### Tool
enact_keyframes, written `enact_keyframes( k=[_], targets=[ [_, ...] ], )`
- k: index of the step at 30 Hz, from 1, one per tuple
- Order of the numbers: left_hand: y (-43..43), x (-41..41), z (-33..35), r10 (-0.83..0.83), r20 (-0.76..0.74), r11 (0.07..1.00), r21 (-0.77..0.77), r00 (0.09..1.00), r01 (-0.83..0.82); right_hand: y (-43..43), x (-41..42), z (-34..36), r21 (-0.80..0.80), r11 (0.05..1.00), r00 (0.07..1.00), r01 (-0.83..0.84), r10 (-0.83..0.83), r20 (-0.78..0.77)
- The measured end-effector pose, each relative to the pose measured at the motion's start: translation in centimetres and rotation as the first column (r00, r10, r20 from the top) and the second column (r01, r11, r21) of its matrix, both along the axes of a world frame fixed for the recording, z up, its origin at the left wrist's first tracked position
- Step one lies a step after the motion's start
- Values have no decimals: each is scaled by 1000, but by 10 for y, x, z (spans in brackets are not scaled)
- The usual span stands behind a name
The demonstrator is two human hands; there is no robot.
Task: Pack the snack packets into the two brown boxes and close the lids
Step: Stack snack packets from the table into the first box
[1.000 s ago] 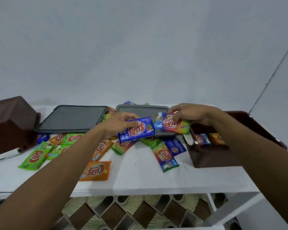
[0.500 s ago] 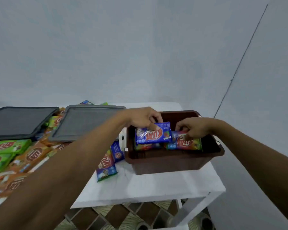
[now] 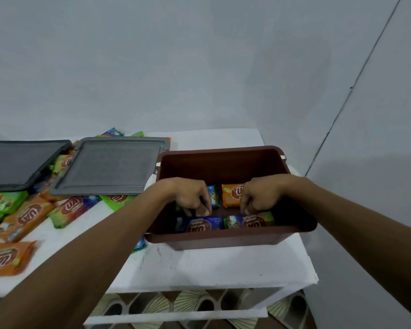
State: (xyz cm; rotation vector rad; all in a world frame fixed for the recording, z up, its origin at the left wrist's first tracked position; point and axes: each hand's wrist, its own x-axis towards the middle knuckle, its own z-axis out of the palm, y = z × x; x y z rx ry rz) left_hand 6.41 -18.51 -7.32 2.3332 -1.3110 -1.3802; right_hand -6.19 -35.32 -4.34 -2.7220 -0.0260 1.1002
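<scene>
White table [image 3: 211, 269], its top flecked with small dark marks near the front edge; a white lower rail [image 3: 176, 317] runs beneath. Patterned floor tiles [image 3: 190, 299], brown with pale fan shapes, show through the frame. Plain pale wall [image 3: 199, 67] behind, crossed at right by a thin dark slanting line [image 3: 355, 81]

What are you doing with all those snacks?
A person is packing snack packets into a brown box. The left hand sits over a blue packet and the right hand over a colourful packet, fingers curled at their top edges; whether they pinch them is unclear. An orange packet lies behind. Loose packets, a grey lid and a dark lid lie on the table, so the box is open.
</scene>
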Motion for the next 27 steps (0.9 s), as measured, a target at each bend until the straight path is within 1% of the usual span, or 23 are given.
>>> enact_keyframes(
  k=[3, 7, 8, 10, 13, 15, 17, 18, 19, 21, 22, 23, 24, 25, 26, 27],
  targets=[
    [0, -2, -1, -13, -1, 1000, 19, 1000, 13, -1, 3, -1, 38, 999, 1000, 15, -14, -26],
    [0, -2, 0, -24, -9, 997, 75, 1000, 25, -4, 5, -6, 66, 994, 990, 90, -82, -111],
    [0, -2, 0, -23, -4, 997, 74, 1000, 23, -4, 5, -7, 76, 993, 993, 89, -83, -88],
    [0, -3, 1, -8, 21, 999, 41, 1000, 8, -6, 5, -10, 91, 993, 997, 78, -80, 13],
    [0, -2, 1, 11, 92, 1000, -26, 996, -9, -7, 5, -10, 67, 994, 988, 81, -89, 123],
    [1, -2, 4, -41, 179, 998, -31, 983, 47, -7, 2, -11, 34, 996, 986, 81, -85, 145],
    [3, -4, 10, -136, 297, 990, -2, 945, 143, -5, 1, -10, 18, 997, 983, 82, -83, 164],
    [5, -5, 15, -156, 345, 986, -4, 926, 168, -4, 1, -8, 26, 996, 979, 89, -92, 184],
    [8, -5, 21, -154, 376, 983, -30, 914, 178, -2, 1, -5, 52, 993, 971, 105, -114, 212],
    [18, -4, 34, -120, 417, 969, -148, 901, 197, 4, 2, 3, 109, 985, 941, 133, -160, 298],
    [26, -2, 39, -77, 398, 955, -234, 914, 182, 8, 4, 6, 131, 982, 921, 138, -175, 347],
    [35, -1, 45, -14, 328, 932, -337, 945, 131, 13, 4, 10, 156, 978, 900, 142, -193, 392],
    [46, 0, 50, 64, 207, 898, -438, 976, 34, 21, 4, 14, 188, 972, 880, 138, -208, 428],
    [59, 2, 55, 146, 63, 849, -520, 987, -92, 30, 4, 17, 224, 967, 864, 124, -217, 455],
    [74, 3, 58, 215, -64, 787, -580, 975, -211, 41, 3, 20, 265, 959, 852, 98, -219, 476],
    [90, 6, 60, 272, -154, 718, -624, 950, -307, 54, 4, 23, 305, 950, 842, 69, -219, 492]
  ],
)
